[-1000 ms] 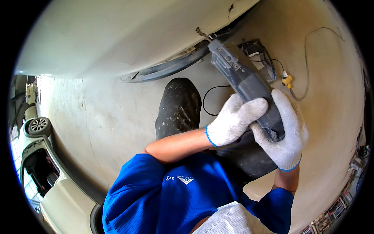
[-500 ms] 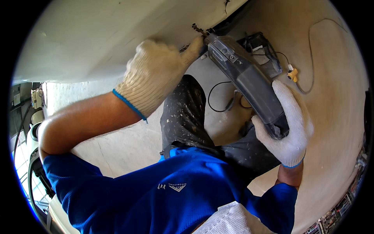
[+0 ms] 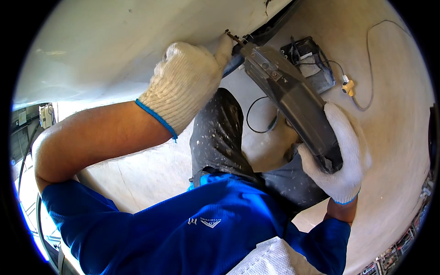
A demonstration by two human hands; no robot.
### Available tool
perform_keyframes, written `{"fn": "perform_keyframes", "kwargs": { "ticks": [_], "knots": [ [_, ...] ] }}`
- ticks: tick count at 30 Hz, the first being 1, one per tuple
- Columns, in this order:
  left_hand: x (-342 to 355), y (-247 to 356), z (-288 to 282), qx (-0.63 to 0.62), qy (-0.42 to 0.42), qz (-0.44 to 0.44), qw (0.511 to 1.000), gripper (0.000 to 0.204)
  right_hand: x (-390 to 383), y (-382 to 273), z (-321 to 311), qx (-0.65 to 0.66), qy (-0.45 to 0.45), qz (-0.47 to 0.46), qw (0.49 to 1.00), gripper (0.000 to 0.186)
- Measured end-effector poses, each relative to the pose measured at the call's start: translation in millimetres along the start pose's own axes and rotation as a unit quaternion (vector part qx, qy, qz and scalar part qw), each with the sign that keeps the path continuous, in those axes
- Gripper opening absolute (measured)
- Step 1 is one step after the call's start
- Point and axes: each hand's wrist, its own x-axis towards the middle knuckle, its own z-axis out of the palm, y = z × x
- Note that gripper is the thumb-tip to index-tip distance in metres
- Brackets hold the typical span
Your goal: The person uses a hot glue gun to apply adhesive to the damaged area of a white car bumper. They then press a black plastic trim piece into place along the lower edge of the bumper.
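My right hand (image 3: pixel 346 158), in a white knit glove, is wrapped around the rear of a long dark grey power tool (image 3: pixel 298 103). A thin brown metal rod (image 3: pixel 236 39) sticks out of the tool's front, close to the lower edge of a pale, smooth panel (image 3: pixel 123 50). My left hand (image 3: pixel 185 82), in a cream knit glove with a blue cuff, is closed beside the tool's front. One of its fingers stretches along the panel up to the rod's tip. Its other fingers curl underneath, so whatever they hold is hidden.
On the floor behind the tool lies an open black case (image 3: pixel 316 64) with things in it. A cable with a yellow connector (image 3: pixel 348 86) curves off to the right. A black cable loop (image 3: pixel 261 130) lies by my knee (image 3: pixel 215 133).
My left hand's outstretched finger has moved up and left, off the tool's front towards the rod's tip. The tool's rear and my right hand have sunk slightly.
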Motion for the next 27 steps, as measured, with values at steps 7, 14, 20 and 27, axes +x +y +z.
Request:
{"fn": "perform_keyframes", "kwargs": {
  "ticks": [7,14,20,27],
  "knots": [
    [-2,-2,7,0.040,-0.002,0.033,0.999,0.069,-3,-4,-1,0.015,-0.016,0.026,0.999,0.074],
    [-9,7,5,0.028,0.031,0.030,0.999,0.066,-6,-3,-4,-0.028,-0.011,0.022,0.999,0.071],
    [-29,-1,-3,0.029,0.028,0.013,0.999,0.065,-3,-5,0,-0.002,0.006,-0.006,1.000,0.068],
    [-8,-3,-6,0.053,0.010,0.023,0.998,0.061,-1,-1,1,0.001,0.006,0.003,1.000,0.069]
  ]
}}
